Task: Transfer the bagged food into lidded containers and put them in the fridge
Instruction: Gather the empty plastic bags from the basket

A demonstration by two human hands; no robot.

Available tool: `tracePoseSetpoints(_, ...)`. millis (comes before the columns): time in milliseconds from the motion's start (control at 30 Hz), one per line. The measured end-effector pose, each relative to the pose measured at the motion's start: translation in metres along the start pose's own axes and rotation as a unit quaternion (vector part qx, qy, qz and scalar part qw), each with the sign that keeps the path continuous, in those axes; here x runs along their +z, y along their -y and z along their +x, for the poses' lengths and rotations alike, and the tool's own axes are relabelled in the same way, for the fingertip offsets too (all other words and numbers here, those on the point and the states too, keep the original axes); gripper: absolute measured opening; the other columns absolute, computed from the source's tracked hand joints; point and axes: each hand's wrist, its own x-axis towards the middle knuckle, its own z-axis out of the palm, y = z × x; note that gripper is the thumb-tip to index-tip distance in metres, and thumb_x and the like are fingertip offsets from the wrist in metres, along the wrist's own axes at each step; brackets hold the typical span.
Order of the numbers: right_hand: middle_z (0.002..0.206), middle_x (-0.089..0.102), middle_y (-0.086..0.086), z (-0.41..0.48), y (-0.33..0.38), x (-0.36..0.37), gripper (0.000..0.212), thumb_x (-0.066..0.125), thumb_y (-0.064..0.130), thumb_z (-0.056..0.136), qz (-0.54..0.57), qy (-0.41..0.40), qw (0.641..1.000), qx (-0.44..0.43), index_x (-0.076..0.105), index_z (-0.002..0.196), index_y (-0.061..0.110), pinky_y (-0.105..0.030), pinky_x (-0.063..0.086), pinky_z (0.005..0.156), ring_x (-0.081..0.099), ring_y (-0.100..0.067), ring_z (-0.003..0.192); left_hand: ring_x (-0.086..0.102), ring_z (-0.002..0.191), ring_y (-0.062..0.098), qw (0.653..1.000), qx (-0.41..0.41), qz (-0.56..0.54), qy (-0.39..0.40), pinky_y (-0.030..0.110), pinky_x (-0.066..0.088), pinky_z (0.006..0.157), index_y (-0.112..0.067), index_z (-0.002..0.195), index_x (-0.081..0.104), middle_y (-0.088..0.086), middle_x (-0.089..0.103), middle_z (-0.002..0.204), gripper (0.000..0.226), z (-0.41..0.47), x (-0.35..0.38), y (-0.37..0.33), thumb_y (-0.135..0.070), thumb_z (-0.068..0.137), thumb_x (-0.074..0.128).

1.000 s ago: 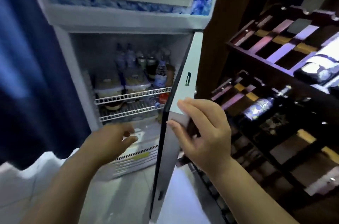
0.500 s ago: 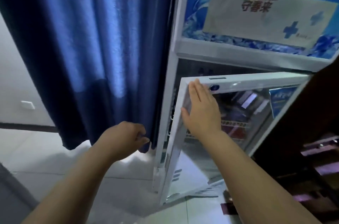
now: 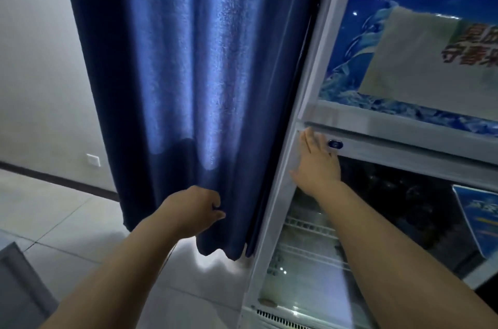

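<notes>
The white fridge with the glass door [image 3: 310,102] is standing at the right of my view, just beside the long dark blue curtain [image 3: 188,72]. The right hand [image 3: 318,164] is lying flat, fingers straight and together, on the top left corner of the white door frame [image 3: 285,194], next to a small blue oval button [image 3: 335,144]. The door is sitting flush against the cabinet, as far as I can tell. Behind the glass I am seeing white wire shelves [image 3: 310,223]; the upper part is too dark for me to make out any containers. The left hand [image 3: 194,210] is hanging in front of the curtain's lower part, fingers loosely curled and gripping nothing; whether it is touching the cloth I cannot tell. Above the door a pale paper sheet with red letters [image 3: 417,59] is covering a blue picture panel [image 3: 363,5]. A white wall socket [image 3: 93,159] is sitting low on the left wall, above the pale tiled floor [image 3: 67,221].
</notes>
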Motion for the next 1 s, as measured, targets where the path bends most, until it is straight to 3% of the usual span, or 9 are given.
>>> tracePoseSetpoints(200,0.155,-0.028,0.007,0.005,-0.006,0.013,0.088,0.047,0.025,0.09,0.026,-0.014,0.999,-0.019,-0.019,0.148,0.018,-0.047,0.019,0.114,-0.019,-0.02,0.145,0.057,0.085,0.021,1.0,-0.018,0.003,-0.007,0.028,0.042,0.069,-0.025,0.089,0.059,-0.004,0.056,0.088,0.024,0.028,0.006,0.001,-0.048,0.086,0.053)
tracePoseSetpoints(400,0.157,-0.025,0.001,0.0,-0.006,-0.006,0.083,0.049,0.038,0.093,0.02,0.025,0.998,-0.047,-0.006,0.151,0.016,-0.051,0.022,0.113,-0.016,-0.023,0.146,0.054,0.081,0.02,0.999,-0.036,0.005,0.006,0.028,0.042,0.069,-0.025,0.092,0.06,-0.004,0.054,0.087,0.025,0.025,0.02,0.001,-0.048,0.085,0.053)
tracePoseSetpoints(467,0.159,-0.013,-0.007,-0.002,0.0,-0.015,0.08,0.048,0.046,0.092,0.004,0.05,0.997,-0.06,0.002,0.151,0.016,-0.05,0.026,0.112,-0.003,-0.028,0.147,0.055,0.082,0.021,0.998,-0.055,-0.002,0.009,0.028,0.043,0.07,-0.023,0.094,0.061,-0.003,0.054,0.088,0.025,0.018,0.022,0.002,-0.046,0.085,0.053)
tracePoseSetpoints(567,0.147,0.038,-0.01,-0.003,0.02,-0.023,0.068,0.046,0.054,0.091,-0.017,0.089,0.99,-0.111,0.028,0.144,0.016,-0.044,0.044,0.098,0.041,-0.03,0.131,0.059,0.085,0.022,0.995,-0.099,-0.027,0.005,0.031,0.049,0.074,-0.023,0.095,0.062,-0.003,0.058,0.09,0.025,0.002,0.022,0.012,-0.044,0.085,0.054)
tracePoseSetpoints(667,0.138,0.05,-0.002,-0.001,0.05,-0.018,0.063,0.05,0.058,0.087,0.006,0.153,0.973,-0.171,0.041,0.138,0.022,-0.041,0.045,0.097,0.049,-0.025,0.124,0.061,0.09,0.02,0.988,-0.154,-0.03,-0.011,0.033,0.051,0.08,-0.025,0.101,0.062,-0.002,0.063,0.102,0.028,-0.022,0.02,0.031,-0.046,0.085,0.054)
tracePoseSetpoints(833,0.134,0.052,0.002,0.001,0.122,0.0,0.066,0.055,0.058,0.082,0.006,0.239,0.93,-0.279,0.042,0.137,0.025,-0.038,0.043,0.099,0.05,-0.021,0.121,0.059,0.103,0.018,0.962,-0.272,-0.03,-0.023,0.031,0.049,0.089,-0.028,0.119,0.056,-0.003,0.06,0.119,0.037,-0.085,0.016,0.077,-0.049,0.089,0.051)
tracePoseSetpoints(1000,0.139,0.049,0.002,-0.026,0.218,0.011,0.066,0.055,0.052,0.087,0.013,0.266,0.871,-0.412,0.034,0.143,0.026,-0.032,0.041,0.089,0.05,-0.02,0.121,0.059,0.104,0.018,0.912,-0.407,-0.054,-0.023,0.033,0.049,0.086,-0.026,0.118,0.056,-0.002,0.061,0.12,0.037,-0.18,0.014,0.114,-0.049,0.089,0.05)
